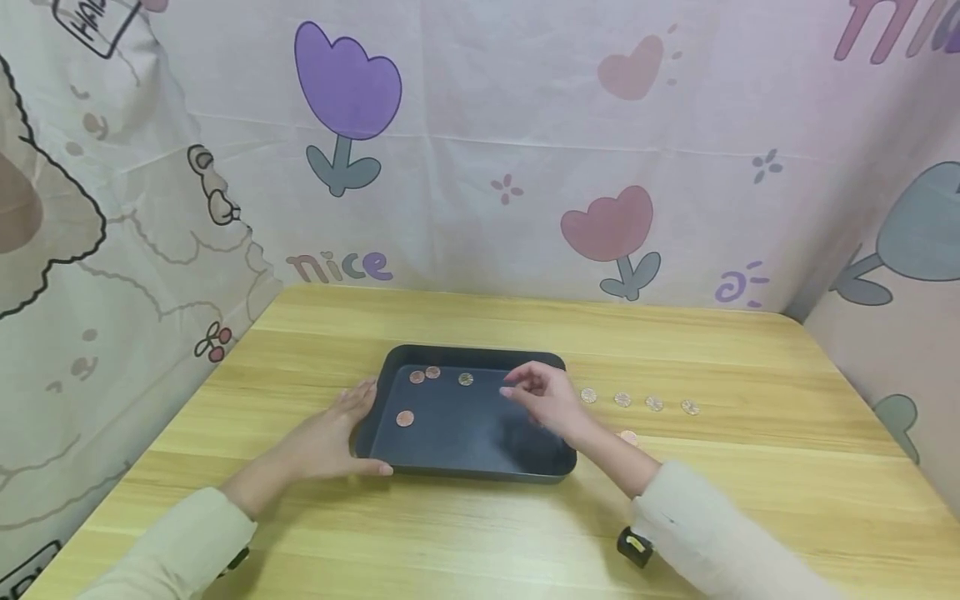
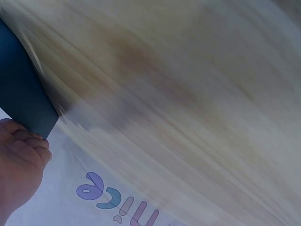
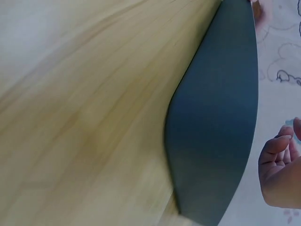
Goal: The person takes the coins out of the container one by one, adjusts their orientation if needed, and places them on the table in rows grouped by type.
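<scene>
A dark rectangular tray lies on the wooden table. On its floor are a gold-coloured coin and several copper coins. My left hand rests against the tray's left side, fingers along the left wall and thumb at the front rim. In the left wrist view, those fingers touch the tray wall. Above the tray's right part hovers my right hand, its fingers loosely bent and the thumb apart from the index finger. No coin shows between them. The right wrist view has this hand beyond the tray's outer wall.
Right of the tray, several silver coins form a row on the table. A copper coin lies below them, partly behind the right forearm. A printed cloth hangs behind the table and at both sides.
</scene>
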`<move>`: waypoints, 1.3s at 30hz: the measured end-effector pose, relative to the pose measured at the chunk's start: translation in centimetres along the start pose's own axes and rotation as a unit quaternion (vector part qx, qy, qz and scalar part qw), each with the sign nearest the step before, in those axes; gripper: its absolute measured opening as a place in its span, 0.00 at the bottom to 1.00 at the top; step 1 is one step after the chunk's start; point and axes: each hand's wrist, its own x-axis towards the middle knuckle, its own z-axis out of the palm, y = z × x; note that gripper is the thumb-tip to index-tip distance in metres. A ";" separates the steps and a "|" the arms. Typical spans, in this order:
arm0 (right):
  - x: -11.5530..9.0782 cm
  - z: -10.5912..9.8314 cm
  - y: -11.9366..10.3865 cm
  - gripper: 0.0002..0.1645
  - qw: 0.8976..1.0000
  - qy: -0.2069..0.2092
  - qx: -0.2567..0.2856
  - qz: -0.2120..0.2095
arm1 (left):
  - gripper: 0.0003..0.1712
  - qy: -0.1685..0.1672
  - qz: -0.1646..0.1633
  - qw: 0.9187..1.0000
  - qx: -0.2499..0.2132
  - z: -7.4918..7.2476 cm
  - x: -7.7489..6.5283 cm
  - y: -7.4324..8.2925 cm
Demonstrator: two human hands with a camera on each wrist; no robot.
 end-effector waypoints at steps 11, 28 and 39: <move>2.1 5.0 -1.4 0.12 0.998 -0.050 0.012 -0.034 | 0.70 0.002 0.001 1.000 -0.002 0.0 0.1 -0.1; 5.3 11.5 -1.0 0.15 0.997 -0.070 0.002 -0.029 | 0.69 0.000 0.005 1.000 -0.002 0.1 0.0 -0.3; 6.0 13.2 0.0 0.10 0.987 -0.071 -0.143 0.030 | 0.69 0.003 0.008 1.000 -0.008 0.1 0.2 -0.5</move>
